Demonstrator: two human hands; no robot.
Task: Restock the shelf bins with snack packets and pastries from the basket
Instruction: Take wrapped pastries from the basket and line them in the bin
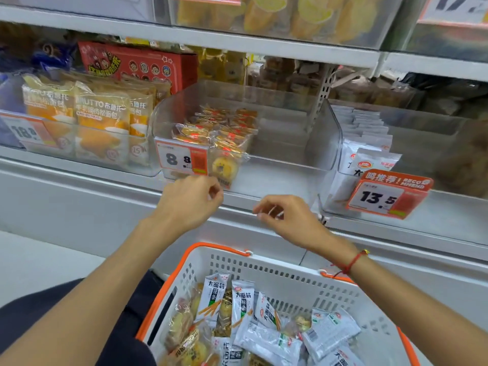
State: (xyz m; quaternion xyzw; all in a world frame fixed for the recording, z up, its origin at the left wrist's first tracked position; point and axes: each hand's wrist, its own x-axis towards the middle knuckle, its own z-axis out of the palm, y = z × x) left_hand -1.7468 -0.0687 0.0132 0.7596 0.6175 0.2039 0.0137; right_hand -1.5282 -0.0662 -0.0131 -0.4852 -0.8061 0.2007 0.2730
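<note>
A white basket [290, 276] with an orange rim sits below me, holding white snack packets [241, 299] and clear-wrapped pastries [182, 331]. On the shelf, a clear middle bin [295, 143] holds wrapped pastries [216, 136] on its left side only. The clear bin to its right [422, 122] holds rows of white snack packets [367, 143]. My left hand [190, 204] hovers in front of the middle bin with loosely curled fingers, holding nothing. My right hand [285, 220] hangs above the basket, fingers loosely curled and empty.
A bin of orange bread packs [103, 125] stands at the left, with a red box [137, 64] behind it. Price tags read 8.8 [179, 159] and 13.5 [383, 196]. More stocked bins fill the shelf above [290, 17].
</note>
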